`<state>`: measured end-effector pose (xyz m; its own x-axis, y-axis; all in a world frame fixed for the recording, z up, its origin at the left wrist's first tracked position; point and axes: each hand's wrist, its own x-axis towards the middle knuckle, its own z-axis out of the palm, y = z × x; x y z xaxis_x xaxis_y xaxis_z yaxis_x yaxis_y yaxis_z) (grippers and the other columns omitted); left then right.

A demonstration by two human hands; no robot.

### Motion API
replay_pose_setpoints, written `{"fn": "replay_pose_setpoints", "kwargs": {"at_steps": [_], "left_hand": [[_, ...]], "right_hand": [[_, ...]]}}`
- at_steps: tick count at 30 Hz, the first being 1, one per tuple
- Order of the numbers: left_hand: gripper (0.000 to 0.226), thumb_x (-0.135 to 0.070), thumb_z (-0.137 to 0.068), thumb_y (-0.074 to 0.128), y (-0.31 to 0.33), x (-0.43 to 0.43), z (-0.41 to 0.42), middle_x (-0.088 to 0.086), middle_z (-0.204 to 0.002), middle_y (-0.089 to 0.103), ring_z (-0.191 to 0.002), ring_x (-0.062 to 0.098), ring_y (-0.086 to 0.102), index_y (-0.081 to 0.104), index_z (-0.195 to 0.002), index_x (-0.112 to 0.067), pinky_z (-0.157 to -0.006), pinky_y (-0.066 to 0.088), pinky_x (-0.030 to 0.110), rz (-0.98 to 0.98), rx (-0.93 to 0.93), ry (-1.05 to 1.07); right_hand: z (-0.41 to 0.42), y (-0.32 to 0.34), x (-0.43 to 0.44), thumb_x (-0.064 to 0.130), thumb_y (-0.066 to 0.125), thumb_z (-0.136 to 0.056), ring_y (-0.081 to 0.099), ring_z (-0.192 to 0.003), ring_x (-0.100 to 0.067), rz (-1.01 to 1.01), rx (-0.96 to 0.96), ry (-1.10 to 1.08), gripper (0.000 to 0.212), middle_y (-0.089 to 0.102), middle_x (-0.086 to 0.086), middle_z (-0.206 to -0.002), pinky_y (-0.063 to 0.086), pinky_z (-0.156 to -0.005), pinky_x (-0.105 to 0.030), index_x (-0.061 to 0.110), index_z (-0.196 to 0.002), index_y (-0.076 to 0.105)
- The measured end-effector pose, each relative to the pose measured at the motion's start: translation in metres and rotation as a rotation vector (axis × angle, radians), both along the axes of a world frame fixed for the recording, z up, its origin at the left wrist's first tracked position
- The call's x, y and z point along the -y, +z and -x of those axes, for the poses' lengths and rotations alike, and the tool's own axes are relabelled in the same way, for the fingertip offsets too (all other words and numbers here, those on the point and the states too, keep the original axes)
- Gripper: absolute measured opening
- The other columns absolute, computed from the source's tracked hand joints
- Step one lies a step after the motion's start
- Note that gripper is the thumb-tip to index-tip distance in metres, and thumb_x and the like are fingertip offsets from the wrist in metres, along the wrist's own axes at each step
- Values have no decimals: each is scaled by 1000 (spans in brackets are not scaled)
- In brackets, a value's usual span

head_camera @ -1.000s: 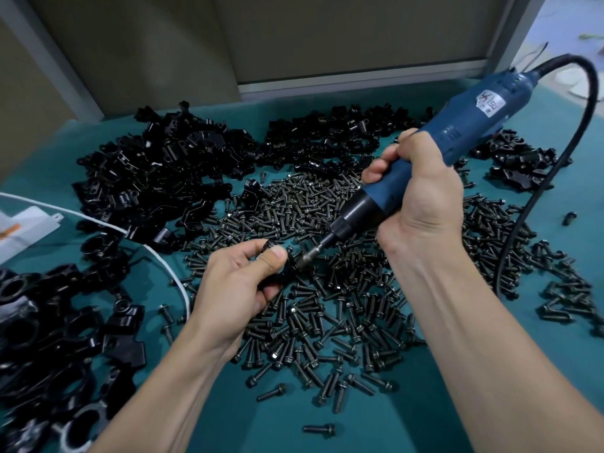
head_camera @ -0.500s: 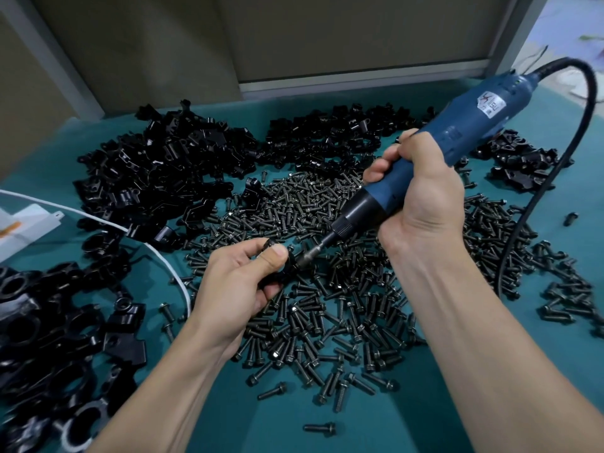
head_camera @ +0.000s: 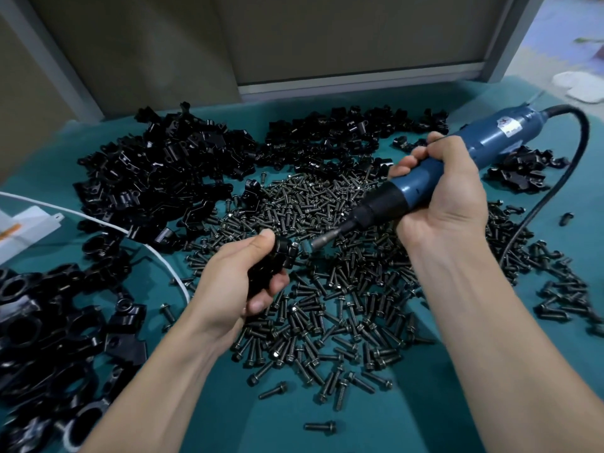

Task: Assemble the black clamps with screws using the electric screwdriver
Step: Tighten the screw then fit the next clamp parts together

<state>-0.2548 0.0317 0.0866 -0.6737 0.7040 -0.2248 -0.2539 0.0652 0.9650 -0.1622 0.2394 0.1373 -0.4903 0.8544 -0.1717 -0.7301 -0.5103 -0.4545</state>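
Note:
My left hand (head_camera: 235, 282) grips a black clamp (head_camera: 276, 259) with a screw head showing at its right end. My right hand (head_camera: 447, 197) holds the blue electric screwdriver (head_camera: 457, 161), tilted down to the left. Its metal bit tip (head_camera: 322, 240) sits a short gap to the right of the clamp's screw, not touching it. A wide heap of dark screws (head_camera: 343, 289) covers the teal table (head_camera: 376, 420) under both hands. Loose black clamp parts (head_camera: 157, 171) are piled at the back left and back centre.
More black clamps (head_camera: 49, 338) lie at the left edge, a small heap (head_camera: 519, 168) at the right. The screwdriver's black cord (head_camera: 555, 197) loops down the right side. A white cable (head_camera: 108, 223) and a white paper packet (head_camera: 23, 227) lie at the left. A grey wall stands behind.
The screwdriver bit has drawn back to the right, out of the clamp's screw. My left hand has turned the clamp slightly and holds it lower in the fist.

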Motion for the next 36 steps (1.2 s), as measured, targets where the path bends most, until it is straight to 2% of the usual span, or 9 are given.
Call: {"fn": "replay_pose_setpoints", "kwargs": {"at_steps": [4, 8, 11, 17, 21, 24, 26, 31, 36], "left_hand": [[45, -60, -85, 58, -3, 2, 0, 9, -63, 60, -39, 13, 39, 59, -86, -16, -34, 27, 17, -28, -11, -42], [42, -64, -84, 55, 0, 2, -2, 10, -63, 63, -40, 11, 41, 72, -67, -29, -35, 29, 17, -25, -38, -74], [48, -66, -83, 54, 1, 1, -3, 11, -63, 63, -40, 11, 42, 71, -63, -25, -36, 29, 17, -8, -42, -84], [47, -61, -84, 63, 2, -1, -8, 7, -60, 59, -40, 11, 40, 57, -84, -15, -35, 26, 17, -27, -48, -30], [40, -48, -95, 60, 3, -4, -12, 6, -62, 56, -41, 6, 45, 61, -85, -10, -37, 30, 13, -110, -172, -21], [30, -51, -93, 65, 5, -5, -12, 5, -61, 58, -41, 6, 45, 64, -80, -24, -38, 31, 13, -157, -233, 3], [36, -57, -89, 65, 4, -5, -12, 5, -61, 60, -44, 9, 45, 67, -85, -21, -39, 32, 16, -166, -263, 44], [36, -57, -87, 64, 3, -6, -12, 4, -63, 60, -47, 6, 50, 66, -83, -21, -39, 35, 18, -210, -306, 115], [54, -56, -90, 65, 4, -6, -12, 10, -70, 63, -50, 9, 52, 64, -96, -3, -39, 35, 18, -237, -266, 111]], "right_hand": [[-2, 0, -2, -5, 57, -91, 52, -53, -14, -13, 3, 15, 13, 57, -4, -68, 47, -50, -25, 8, -93, 56], [1, -2, 2, -4, 58, -91, 52, -52, -14, -30, 57, 48, 14, 57, -4, -66, 47, -51, -25, 8, -96, 54], [-2, -2, 2, -2, 62, -88, 54, -53, -14, -91, 192, 137, 16, 59, -4, -66, 48, -51, -27, 7, -100, 54], [2, -6, 17, 4, 68, -88, 57, -53, -16, -230, 386, 410, 23, 61, -5, -65, 50, -48, -26, 5, -109, 59], [2, -6, 27, 1, 70, -87, 56, -53, -16, -394, 430, 587, 20, 61, -7, -68, 50, -47, -26, 4, -106, 65], [1, -4, 34, -3, 77, -75, 58, -52, -16, -604, 502, 724, 33, 64, -10, -72, 51, -48, -25, 6, -104, 64], [2, -4, 39, -5, 81, -68, 59, -53, -16, -668, 546, 778, 40, 64, -14, -78, 52, -49, -25, 6, -102, 63], [5, -4, 46, -15, 78, -75, 58, -54, -18, -746, 618, 815, 42, 60, -14, -76, 51, -49, -26, -9, -113, 61], [6, -4, 45, -13, 76, -78, 59, -51, -17, -708, 613, 813, 33, 60, -8, -67, 52, -48, -26, 4, -102, 64]]}}
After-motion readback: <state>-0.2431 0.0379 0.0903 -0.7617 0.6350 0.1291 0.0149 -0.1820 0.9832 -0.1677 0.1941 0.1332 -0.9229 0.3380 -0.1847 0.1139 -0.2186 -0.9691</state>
